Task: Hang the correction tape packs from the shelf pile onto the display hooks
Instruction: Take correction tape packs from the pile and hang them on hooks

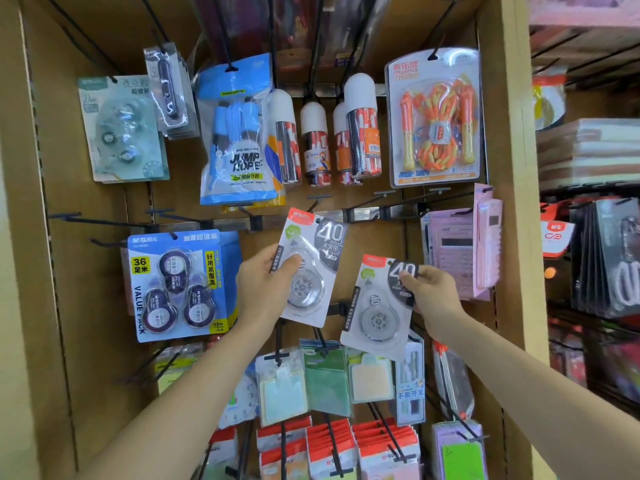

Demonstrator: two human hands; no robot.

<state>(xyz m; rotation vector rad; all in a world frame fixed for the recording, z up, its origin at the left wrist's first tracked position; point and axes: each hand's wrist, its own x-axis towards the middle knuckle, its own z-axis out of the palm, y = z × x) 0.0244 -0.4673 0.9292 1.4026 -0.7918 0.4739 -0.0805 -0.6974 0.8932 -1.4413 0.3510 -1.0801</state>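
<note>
Black hooks [104, 222] on the brown display board [86, 289] carry jump ropes [437, 133] and pink calculators [450, 258].

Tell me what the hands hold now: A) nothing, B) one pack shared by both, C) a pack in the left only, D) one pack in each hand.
D: the left hand grips one correction tape pack and the right hand pinches a second pack near its top edge.
</note>
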